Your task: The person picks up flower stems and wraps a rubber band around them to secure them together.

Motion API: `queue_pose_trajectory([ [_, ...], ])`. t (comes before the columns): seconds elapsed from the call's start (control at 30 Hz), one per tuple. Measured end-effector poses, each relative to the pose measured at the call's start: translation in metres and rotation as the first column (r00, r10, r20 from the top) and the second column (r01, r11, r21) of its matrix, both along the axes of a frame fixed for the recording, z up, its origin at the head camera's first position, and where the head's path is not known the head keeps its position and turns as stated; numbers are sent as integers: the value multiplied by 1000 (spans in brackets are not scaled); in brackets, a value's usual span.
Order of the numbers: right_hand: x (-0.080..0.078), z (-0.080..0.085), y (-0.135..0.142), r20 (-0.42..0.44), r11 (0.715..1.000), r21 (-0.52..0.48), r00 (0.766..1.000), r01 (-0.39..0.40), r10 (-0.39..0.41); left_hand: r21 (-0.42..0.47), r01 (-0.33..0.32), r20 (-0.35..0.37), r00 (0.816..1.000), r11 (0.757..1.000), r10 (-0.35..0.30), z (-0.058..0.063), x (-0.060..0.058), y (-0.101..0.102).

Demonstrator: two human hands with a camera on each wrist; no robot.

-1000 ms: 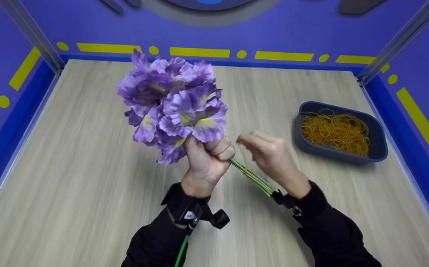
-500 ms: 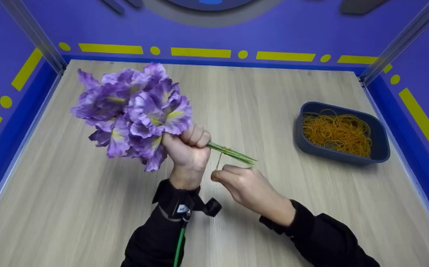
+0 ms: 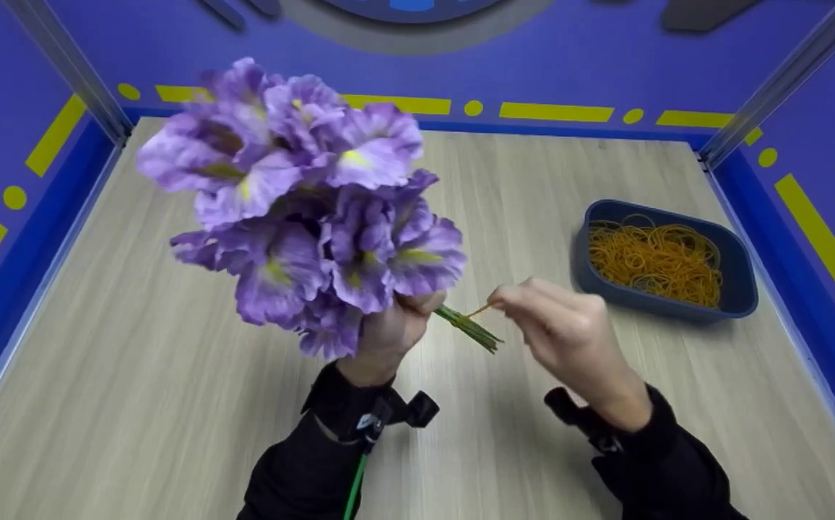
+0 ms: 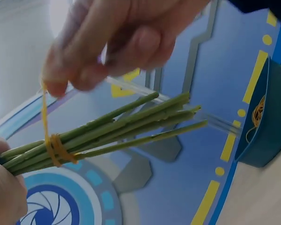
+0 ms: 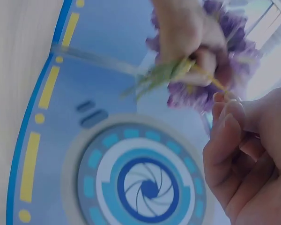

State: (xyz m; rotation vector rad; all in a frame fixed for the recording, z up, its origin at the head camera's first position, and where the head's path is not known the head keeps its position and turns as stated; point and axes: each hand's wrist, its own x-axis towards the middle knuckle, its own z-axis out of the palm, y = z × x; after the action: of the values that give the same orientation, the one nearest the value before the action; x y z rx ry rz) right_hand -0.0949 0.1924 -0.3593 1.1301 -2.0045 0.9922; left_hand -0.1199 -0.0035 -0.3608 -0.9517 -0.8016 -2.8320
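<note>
A bunch of purple artificial flowers [image 3: 302, 202] with yellow throats is held up above the table in my left hand [image 3: 392, 336]. Its fingers curl round the green stems [image 4: 112, 129] just below the blooms, which partly hide the hand in the head view. A yellow rubber band [image 4: 56, 147] is wound several turns about the stems, between my left hand and the cut ends. One loop of it stretches away from the bundle to my right hand [image 3: 569, 339], which pinches it between thumb and fingertips.
To the right stands a dark blue plastic box [image 3: 739, 278] holding a heap of loose rubber bands [image 3: 652, 263]. Blue panels with yellow marks [image 3: 555, 112] enclose the wooden table [image 3: 136, 404] at the back and sides.
The blooms swung left, then came back right and up, tilting toward the camera. My right hand went down below the stems, then up to their right, pulling the rubber band taut.
</note>
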Motion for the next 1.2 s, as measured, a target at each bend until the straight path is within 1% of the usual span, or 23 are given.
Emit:
queue_pose_trajectory([
  [0.07, -6, 0, 5, 2, 999, -3, 999, 39, -39, -5, 54, -3, 999, 999, -54, 2, 3, 3],
  [0.13, -12, -1, 8, 7, 999, -3, 998, 55, -54, 17, 120, 36, 992, 993, -120, 2, 6, 6],
  [0.23, -21, -6, 9, 14, 999, 2, 999, 46, -47, 94, 208, 90, 972, 974, -217, -3, 7, 7],
  [0.33, -27, -13, 7, 19, 1000, 5, 999, 28, -28, 178, 264, 102, 953, 948, -284, -4, 7, 7],
  [0.4, -30, -19, 3, 19, 1000, 21, 1000, 18, -19, 211, 277, 95, 949, 937, -301, -4, 6, 6],
  [0.43, -30, -22, 1, 25, 1000, 26, 1000, 8, -8, 222, 275, 105, 947, 936, -303, -1, 8, 6],
  [0.5, -31, -28, -4, 27, 999, 44, 1000, -15, 13, 259, 269, 121, 944, 928, -307, 0, 8, 5],
  [0.57, -30, -34, -10, 46, 997, 60, 998, -55, 52, 296, 249, 145, 943, 922, -300, 1, 8, 4],
  [0.63, -28, -40, -14, 77, 992, 78, 993, -100, 94, 349, 235, 164, 938, 907, -307, 3, 8, 2],
  [0.7, -24, -44, -19, 131, 987, 87, 983, -138, 126, 402, 221, 176, 933, 888, -312, 5, 8, 1],
  [0.77, -21, -46, -24, 191, 983, 73, 969, -171, 154, 456, 202, 189, 930, 867, -316, 7, 9, -2],
  [0.83, -18, -48, -29, 247, 980, 32, 952, -194, 180, 502, 172, 199, 931, 847, -307, 8, 9, -3],
  [0.87, -17, -49, -32, 274, 978, 5, 941, -206, 197, 519, 156, 200, 934, 840, -297, 8, 9, -4],
  [0.93, -15, -52, -36, 287, 975, -31, 933, -219, 218, 541, 124, 201, 941, 832, -272, 9, 8, -5],
  [0.97, -14, -53, -38, 286, 975, -43, 932, -219, 222, 550, 112, 196, 946, 828, -258, 8, 8, -6],
  [1.07, -8, -57, -45, 249, 978, -34, 946, -204, 206, 567, 66, 209, 953, 821, -221, 8, 6, -7],
  [1.13, -2, -57, -50, 203, 984, -10, 963, -177, 175, 574, 21, 239, 952, 819, -192, 8, 5, -7],
  [1.2, 4, -55, -53, 172, 989, 6, 974, -148, 145, 582, -24, 278, 945, 813, -171, 9, 4, -8],
])
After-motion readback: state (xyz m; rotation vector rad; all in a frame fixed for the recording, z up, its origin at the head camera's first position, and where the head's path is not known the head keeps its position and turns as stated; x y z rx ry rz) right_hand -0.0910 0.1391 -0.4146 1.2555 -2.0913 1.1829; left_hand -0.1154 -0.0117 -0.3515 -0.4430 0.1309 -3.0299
